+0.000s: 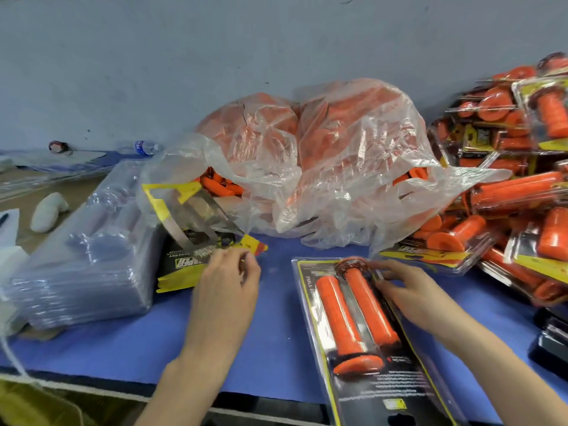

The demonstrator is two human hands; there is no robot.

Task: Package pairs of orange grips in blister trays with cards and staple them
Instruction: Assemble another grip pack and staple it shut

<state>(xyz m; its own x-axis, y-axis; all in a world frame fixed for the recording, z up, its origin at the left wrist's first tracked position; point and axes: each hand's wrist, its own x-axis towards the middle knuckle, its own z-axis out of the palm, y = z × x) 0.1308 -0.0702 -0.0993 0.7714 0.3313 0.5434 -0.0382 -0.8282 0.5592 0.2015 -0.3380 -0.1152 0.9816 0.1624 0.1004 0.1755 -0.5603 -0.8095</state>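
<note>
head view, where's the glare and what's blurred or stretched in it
Head view: glare streaks the plastic bag and the film of the blister pack; head view: the left hand pinching a card is softly motion-blurred; head view: the finished packs at the right edge look smeared and stretched, likely wide-lens distortion.

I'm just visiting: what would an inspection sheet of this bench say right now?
Surface: blue table.
Job's things: pack holding two orange grips in front; cards and bagged trays at left; bag of loose grips behind; finished packs piled at right.
Clutter: bottle and white lump far left; black object at right edge.
Grippers: left hand pinches a card; right hand rests on the pack.
Cables: white cord at left edge.
Surroundings: grey wall.
</note>
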